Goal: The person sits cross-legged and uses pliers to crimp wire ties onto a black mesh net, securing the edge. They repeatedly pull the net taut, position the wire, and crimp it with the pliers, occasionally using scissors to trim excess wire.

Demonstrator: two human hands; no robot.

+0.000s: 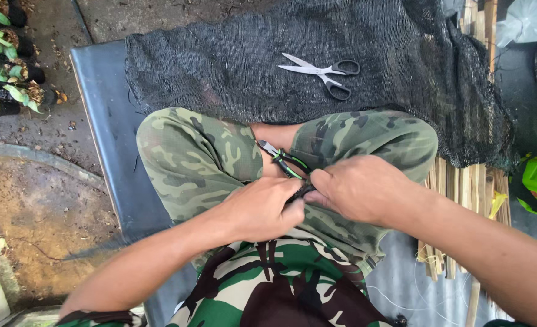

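Head view: at centre, the left hand point(262, 209) and right hand point(356, 188) both close around green-handled pliers point(285, 162) over the lap. Scissors point(324, 71) lie at twelve o'clock on black netting point(220, 66).

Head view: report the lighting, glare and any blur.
Head view: soft, even daylight without hard shadows; mild shine on the silver black-handled scissors lying on the black mesh netting; both hands, left hand and right hand, sharp; the lower-left forearm edge blurs.
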